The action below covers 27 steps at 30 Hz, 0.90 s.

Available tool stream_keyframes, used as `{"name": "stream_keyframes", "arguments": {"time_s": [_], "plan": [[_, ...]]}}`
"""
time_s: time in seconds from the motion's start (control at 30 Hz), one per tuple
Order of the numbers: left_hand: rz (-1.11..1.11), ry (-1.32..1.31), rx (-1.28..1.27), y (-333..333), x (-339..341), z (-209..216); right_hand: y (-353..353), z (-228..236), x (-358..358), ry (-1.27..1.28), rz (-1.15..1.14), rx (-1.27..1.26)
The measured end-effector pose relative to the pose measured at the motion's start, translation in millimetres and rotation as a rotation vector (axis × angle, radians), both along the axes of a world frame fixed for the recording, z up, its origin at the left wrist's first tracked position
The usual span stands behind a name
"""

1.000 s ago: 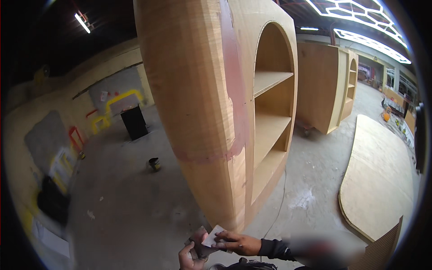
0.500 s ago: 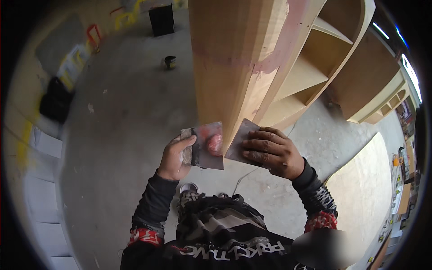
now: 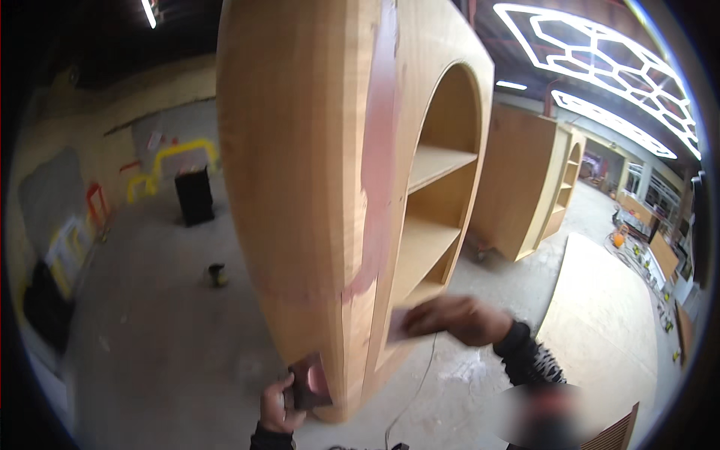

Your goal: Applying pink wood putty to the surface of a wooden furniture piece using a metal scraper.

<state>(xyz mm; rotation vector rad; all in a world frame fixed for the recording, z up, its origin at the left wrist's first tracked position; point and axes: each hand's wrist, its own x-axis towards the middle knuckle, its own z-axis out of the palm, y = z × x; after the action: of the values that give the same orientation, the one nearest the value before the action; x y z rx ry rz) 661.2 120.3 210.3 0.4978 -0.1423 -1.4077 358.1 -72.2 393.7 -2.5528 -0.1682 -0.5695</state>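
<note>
My left hand point(image 3: 276, 405) grips a flat scraper point(image 3: 303, 391) beside the lower part of a tall wooden cabinet point(image 3: 292, 172). A lump of pink putty point(image 3: 317, 379) sits on that scraper's face. To the right, my right hand point(image 3: 466, 319) is smeared by motion, its fingers closed on a second flat scraper point(image 3: 397, 327) near the cabinet's front edge; whether its blade touches the wood I cannot tell. A pinkish filler band point(image 3: 379, 142) runs down the cabinet's rounded corner, and a thinner stain of it crosses the side panel lower down.
Arched shelves point(image 3: 435, 217) open in the cabinet's front. A second cabinet point(image 3: 517, 180) stands behind on the right, with a large pale board point(image 3: 600, 315) on the floor nearer me. A cable point(image 3: 420, 390) trails below. Farther left are a small pot point(image 3: 217, 275) and black box point(image 3: 194, 196).
The view has tilted up, showing more of the cabinet and the ceiling lights. My hands have moved apart; the right scraper has left the putty-holding scraper and risen beside the cabinet front.
</note>
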Motion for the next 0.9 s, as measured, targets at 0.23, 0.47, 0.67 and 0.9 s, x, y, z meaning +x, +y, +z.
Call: {"name": "stream_keyframes", "arguments": {"time_s": [0.23, 0.47, 0.67, 0.9], "plan": [[-0.054, 0.01, 0.015, -26.6, 14.0, -46.1, -65.7, 279.3, 17.6, -0.528, -0.892, -1.035], [-0.067, 0.052, 0.068, -37.0, 46.8, -91.2, -83.2, 387.8, 115.5, -0.723, -0.691, -0.614], [-0.067, 0.018, 0.12, -43.2, 67.7, -98.0, -166.8, 409.7, 138.9, -1.005, -0.578, -0.969], [-0.052, 0.03, 0.116, -35.4, 72.7, -114.2, -171.4, 331.1, 115.6, -0.79, -0.783, -0.974]]}}
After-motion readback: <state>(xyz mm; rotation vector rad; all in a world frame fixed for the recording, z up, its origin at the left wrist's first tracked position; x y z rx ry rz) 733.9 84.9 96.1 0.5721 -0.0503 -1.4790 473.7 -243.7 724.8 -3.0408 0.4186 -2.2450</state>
